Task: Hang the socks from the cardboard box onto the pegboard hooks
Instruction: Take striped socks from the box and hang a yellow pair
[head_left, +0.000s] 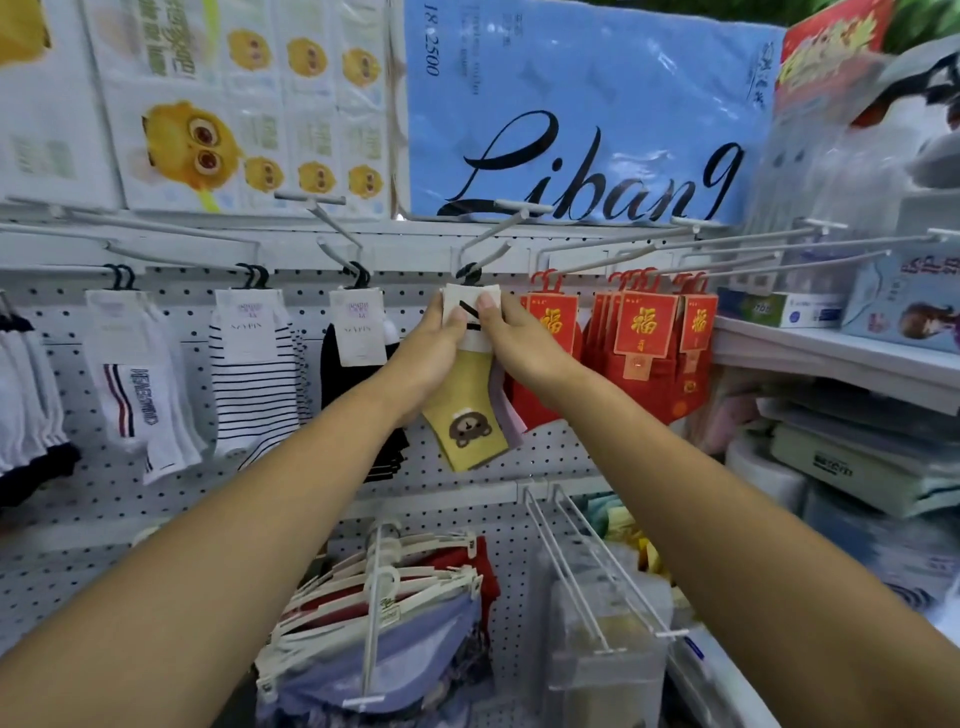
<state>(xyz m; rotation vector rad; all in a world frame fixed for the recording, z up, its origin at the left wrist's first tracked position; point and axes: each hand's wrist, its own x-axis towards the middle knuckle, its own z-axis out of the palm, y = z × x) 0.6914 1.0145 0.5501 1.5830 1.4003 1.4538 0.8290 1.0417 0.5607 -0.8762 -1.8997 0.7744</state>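
- Hanger clip (470, 272) atop the yellow bear socks (470, 428) sits at the white peg hook (485, 236); whether it is over the wire is too small to tell.
- Left hand (434, 345) and right hand (517, 338) both pinch the socks' white card header (471, 304), thumbs on its front. They hide its lower part. A purple sock (508, 418) peeks out behind.
- Pegboard (182, 483) is white and perforated; a shelf (831, 361) on the right carries blurred boxes.
- Red socks (644, 332) hang just right of the hands. Black socks (331, 379), striped socks (249, 389) and white socks (140, 395) hang to the left.
- Blue package (571, 104) stands above the hooks. Garments on pale hangers (384, 597) hang below, cut off by the bottom edge.
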